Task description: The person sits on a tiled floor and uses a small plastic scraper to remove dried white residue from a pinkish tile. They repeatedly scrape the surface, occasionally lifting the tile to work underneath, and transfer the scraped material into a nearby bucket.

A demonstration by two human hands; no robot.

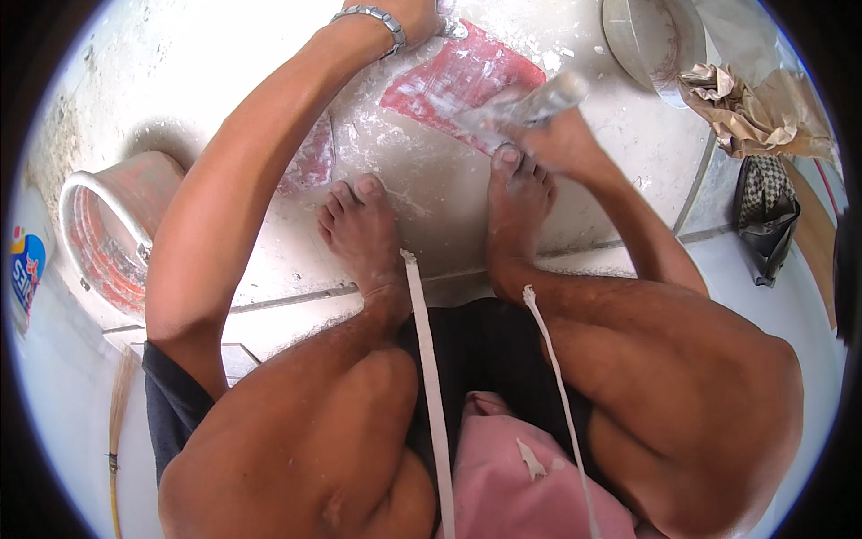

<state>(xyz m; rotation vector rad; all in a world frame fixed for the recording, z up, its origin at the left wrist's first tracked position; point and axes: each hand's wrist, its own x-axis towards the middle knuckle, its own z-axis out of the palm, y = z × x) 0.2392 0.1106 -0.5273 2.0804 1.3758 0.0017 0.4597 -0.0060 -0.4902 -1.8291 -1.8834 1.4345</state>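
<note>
A red sheet (444, 84) smeared with white lies on the floor ahead of my feet. My right hand (549, 145) grips a scraper-like tool by its pale, cylindrical handle (555, 98). Motion blurs the tool's flat end, which is over the sheet's near right part. At the top edge, my left hand (411, 23), below a metal watch band (377, 15), is at the sheet's far corner; its fingers are mostly cut off, so its grip is unclear. Another red, white-stained piece (313, 158) shows partly behind my left forearm.
A stained bucket (135, 182) lies on its side at left, near a labelled container (28, 256). A round metal pan (653, 40), crumpled brown paper (747, 114) and a checked dark item (768, 202) are at right. A broom (121, 397) lies lower left. White flakes dot the tiles.
</note>
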